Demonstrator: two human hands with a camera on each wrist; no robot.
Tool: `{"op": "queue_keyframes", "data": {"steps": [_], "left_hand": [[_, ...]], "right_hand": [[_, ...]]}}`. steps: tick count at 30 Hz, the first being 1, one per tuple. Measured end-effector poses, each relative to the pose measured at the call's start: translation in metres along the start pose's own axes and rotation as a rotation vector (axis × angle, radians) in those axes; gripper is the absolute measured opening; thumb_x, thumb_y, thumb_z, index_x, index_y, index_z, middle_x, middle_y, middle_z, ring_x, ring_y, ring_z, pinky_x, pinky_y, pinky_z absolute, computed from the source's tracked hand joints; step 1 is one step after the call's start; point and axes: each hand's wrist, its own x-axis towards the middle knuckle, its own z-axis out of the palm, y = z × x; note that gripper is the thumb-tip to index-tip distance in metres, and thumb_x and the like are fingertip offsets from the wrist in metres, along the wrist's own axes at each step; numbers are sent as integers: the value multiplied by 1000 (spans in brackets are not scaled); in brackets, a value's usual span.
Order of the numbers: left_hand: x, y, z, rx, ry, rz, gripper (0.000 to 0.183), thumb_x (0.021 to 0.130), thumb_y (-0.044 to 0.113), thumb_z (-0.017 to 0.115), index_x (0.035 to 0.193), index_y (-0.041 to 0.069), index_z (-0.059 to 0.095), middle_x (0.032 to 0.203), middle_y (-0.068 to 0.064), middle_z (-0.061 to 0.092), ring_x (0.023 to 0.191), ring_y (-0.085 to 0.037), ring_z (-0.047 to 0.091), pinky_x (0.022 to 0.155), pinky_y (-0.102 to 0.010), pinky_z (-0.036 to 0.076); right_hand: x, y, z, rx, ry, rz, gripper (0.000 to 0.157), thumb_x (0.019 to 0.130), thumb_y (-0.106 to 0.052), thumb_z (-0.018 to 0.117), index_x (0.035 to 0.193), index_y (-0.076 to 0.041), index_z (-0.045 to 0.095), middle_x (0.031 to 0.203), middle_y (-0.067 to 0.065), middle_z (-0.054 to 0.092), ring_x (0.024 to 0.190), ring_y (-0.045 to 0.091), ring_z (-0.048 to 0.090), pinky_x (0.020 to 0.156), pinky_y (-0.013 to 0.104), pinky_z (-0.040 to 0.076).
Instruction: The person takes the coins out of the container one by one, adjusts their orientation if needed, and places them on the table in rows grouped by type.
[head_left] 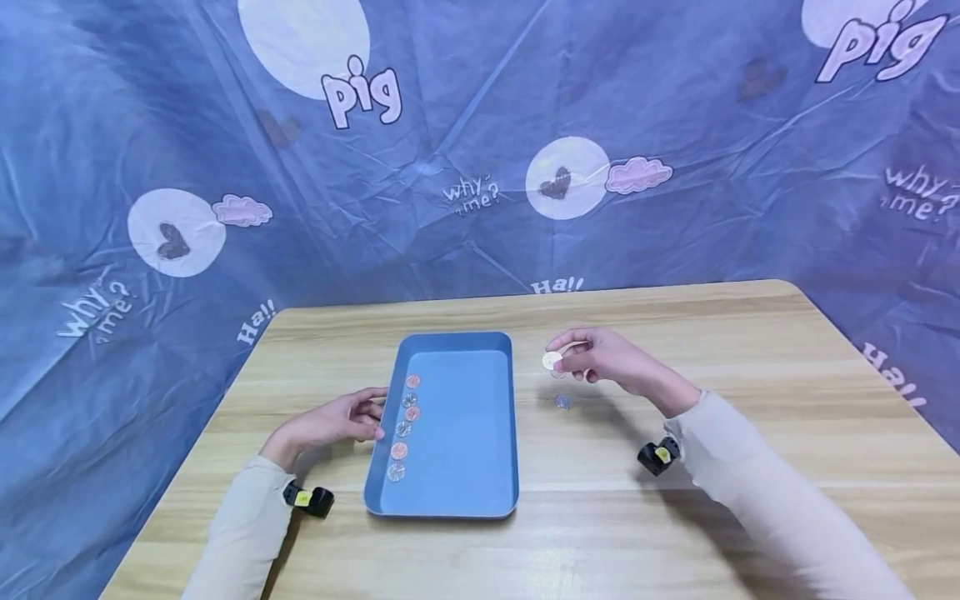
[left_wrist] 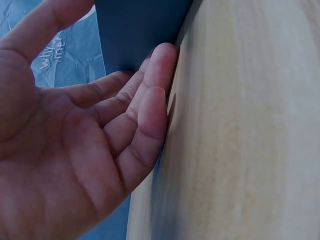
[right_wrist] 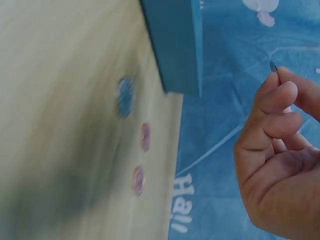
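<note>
My right hand (head_left: pixel 603 362) pinches a shiny pale coin (head_left: pixel 551 360) between thumb and fingertips, above the table right of the blue tray (head_left: pixel 457 417). In the right wrist view that coin (right_wrist: pixel 273 66) shows edge-on. Beneath the hand lie a silvery coin (head_left: pixel 562 402) and two coppery coins (right_wrist: pixel 145 137), the latter mostly hidden by the fingers in the head view. My left hand (head_left: pixel 341 421) rests against the tray's left side, fingers loosely bent at the outer wall (left_wrist: pixel 142 35), thumb at the rim. Inside, a column of copper (head_left: pixel 413 381) and silver coins (head_left: pixel 396 472) runs along the left wall.
The wooden table (head_left: pixel 637 533) carries the tray left of its middle. Behind it hangs a blue printed cloth (head_left: pixel 465 125). Each sleeve has a small black camera (head_left: pixel 660 455) at the wrist.
</note>
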Motion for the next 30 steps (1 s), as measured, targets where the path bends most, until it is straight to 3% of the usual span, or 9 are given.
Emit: {"op": "queue_keyframes", "data": {"steps": [10,19,30], "left_hand": [[2,-4,-1,-16,-6,-1,84,90,15,67,150,-9,13,123,-24,55,96,-10,62,82,-21,50],[3,-4,-2,-20,1,-9,85,89,16,68,150,-7,14,122,-22,56,97,-11,62,82,-21,50],[2,-3,-2,-11,-2,-2,85,89,16,68,150,-9,14,122,-24,55,97,-10,62,82,-21,50]], "right_hand": [[-12,21,-18,-43,-17,44,41,86,-7,63,122,7,51,69,-2,60,59,7,49,51,20,37],[-14,40,-18,-101,-25,118,39,84,-11,68,119,2,55,72,0,62,60,8,51,49,19,37],[-7,53,-17,-185,-17,130,31,83,-10,70,110,1,60,64,-3,60,56,9,53,48,20,37]]}}
